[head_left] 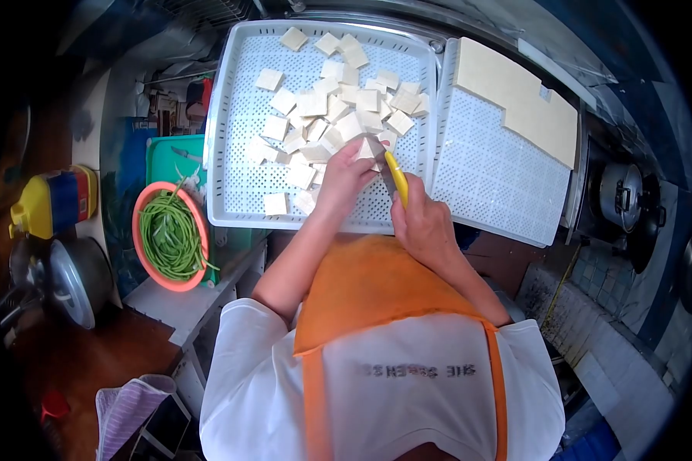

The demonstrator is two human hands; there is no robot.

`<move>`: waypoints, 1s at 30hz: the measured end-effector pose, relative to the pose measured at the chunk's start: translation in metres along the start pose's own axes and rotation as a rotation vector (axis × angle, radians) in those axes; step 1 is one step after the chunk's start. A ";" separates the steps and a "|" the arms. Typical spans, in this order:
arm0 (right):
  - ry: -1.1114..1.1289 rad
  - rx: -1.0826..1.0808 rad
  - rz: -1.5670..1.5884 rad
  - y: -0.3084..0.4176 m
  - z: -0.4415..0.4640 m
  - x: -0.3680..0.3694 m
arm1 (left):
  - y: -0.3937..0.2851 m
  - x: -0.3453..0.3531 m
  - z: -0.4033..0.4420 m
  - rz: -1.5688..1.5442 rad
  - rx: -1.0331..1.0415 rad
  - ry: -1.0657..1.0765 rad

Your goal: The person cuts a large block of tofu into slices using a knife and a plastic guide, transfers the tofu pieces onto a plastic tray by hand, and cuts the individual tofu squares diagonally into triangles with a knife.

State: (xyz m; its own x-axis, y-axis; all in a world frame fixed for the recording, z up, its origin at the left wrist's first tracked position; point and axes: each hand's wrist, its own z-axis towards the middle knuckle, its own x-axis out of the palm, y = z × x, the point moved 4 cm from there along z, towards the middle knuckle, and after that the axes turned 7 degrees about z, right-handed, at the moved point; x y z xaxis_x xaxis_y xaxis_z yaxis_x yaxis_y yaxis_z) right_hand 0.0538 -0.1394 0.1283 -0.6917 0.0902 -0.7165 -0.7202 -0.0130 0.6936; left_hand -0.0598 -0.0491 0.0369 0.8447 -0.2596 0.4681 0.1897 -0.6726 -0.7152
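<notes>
My left hand [344,178] is closed on a pale square tofu piece [368,151], held just above the front part of a white perforated tray [217,154]. In my right hand [425,223] is a knife [397,178] with a yellow handle, its grey blade against or right beside that piece. Many loose tofu squares [311,103] lie scattered and partly overlapping in the tray beyond my hands. To the right, a second perforated tray [507,192] carries a large flat tofu slab [494,75] with a stepped cut edge.
An orange bowl [140,242] of long green beans [169,234] sits at the left, by a green cutting board [161,150] with another knife [186,155]. Further left are a yellow jug [34,206] and a metal pot [81,280]. A lidded pot [621,196] stands far right.
</notes>
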 end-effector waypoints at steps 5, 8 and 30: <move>0.025 0.012 -0.027 -0.007 -0.006 0.012 | 0.011 0.000 0.002 0.005 -0.021 -0.044; 0.074 0.065 -0.048 -0.020 -0.008 0.025 | 0.026 -0.005 0.006 -0.009 -0.018 -0.023; -0.344 0.289 0.173 -0.069 -0.018 -0.042 | 0.034 -0.018 0.022 -0.126 -0.065 0.156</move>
State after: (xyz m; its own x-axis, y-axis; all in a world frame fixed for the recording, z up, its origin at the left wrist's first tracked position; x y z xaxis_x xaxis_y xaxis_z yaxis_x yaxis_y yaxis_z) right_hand 0.1316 -0.1602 0.1097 -0.7071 0.4357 -0.5569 -0.5183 0.2163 0.8274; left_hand -0.0579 -0.0520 -0.0075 0.7275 -0.2715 0.6301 0.2517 -0.7487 -0.6133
